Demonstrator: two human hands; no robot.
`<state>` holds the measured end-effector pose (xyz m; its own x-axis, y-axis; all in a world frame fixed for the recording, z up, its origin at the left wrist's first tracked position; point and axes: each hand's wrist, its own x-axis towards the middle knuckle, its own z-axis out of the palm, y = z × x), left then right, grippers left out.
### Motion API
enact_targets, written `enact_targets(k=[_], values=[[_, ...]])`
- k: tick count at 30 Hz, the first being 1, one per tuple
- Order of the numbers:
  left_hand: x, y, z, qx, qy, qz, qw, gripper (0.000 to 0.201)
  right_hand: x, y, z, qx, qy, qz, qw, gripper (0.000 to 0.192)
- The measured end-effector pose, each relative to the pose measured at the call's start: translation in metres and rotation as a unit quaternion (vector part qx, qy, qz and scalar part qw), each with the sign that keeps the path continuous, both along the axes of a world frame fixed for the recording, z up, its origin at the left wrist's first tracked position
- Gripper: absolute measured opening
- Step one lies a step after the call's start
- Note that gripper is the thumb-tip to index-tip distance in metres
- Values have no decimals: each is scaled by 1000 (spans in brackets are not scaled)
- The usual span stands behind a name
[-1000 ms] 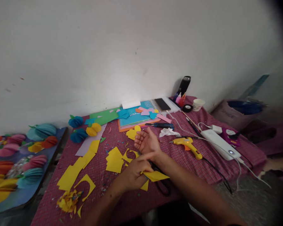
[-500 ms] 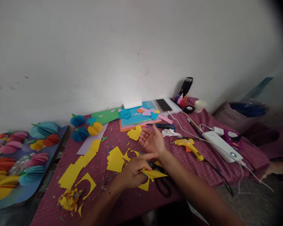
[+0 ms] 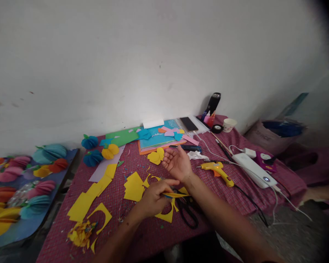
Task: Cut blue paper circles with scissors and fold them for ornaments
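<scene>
Maroon checked tablecloth (image 3: pixel 214 190) against white wall (image 3: pixel 126 65)

The left hand (image 3: pixel 153 199) is turning the folded yellow paper (image 3: pixel 175 195) it pinches, so the piece that was showing a broad face a second ago is now lying flat and showing only a thin edge. With the paper lifted clear, the black scissors (image 3: pixel 188 212) and the curved yellow offcut (image 3: pixel 166 215) beneath it are coming fully into sight on the red cloth (image 3: pixel 142 233). The right hand (image 3: pixel 178 163), palm up and empty, is drifting farther from the person, toward the yellow cut-out shapes (image 3: pixel 156 156).
</scene>
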<state>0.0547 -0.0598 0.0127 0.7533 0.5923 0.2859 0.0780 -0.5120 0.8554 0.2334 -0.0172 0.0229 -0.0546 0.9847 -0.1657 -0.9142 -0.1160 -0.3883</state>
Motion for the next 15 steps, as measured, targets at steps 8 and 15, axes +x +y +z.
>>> enact_targets(k=[8, 15], values=[[0, -9, 11, 53, -65, -44, 996, 16, -28, -12, 4, -34, -89, 29, 995, 47], [-3, -14, 20, -22, -79, -51, 995, 11, -23, -35, 20, -31, -159, -6, 987, 47]])
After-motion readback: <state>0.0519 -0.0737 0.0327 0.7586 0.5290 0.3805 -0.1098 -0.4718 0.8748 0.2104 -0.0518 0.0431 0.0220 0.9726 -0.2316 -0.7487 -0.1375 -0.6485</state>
